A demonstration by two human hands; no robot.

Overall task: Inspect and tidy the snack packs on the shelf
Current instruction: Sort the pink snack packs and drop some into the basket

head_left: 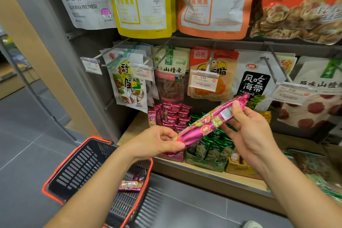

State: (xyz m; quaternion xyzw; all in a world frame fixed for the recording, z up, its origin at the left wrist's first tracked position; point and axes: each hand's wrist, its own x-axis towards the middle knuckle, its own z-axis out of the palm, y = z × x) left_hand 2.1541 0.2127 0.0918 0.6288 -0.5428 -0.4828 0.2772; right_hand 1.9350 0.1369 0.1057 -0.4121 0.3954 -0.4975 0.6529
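Head view: the left hand [162,140] and right hand [249,127] pinch opposite ends of a pink snack pack [207,123] at centre frame, so inspection appears underway, shelving pending.

Bare left hand [157,140], bare right hand [253,127], bare forearms [103,181], pale grey shoe tip [252,224]

Basket [79,164] stands on floor [27,135], left of shelf [130,128] bearing snack packs [170,114].
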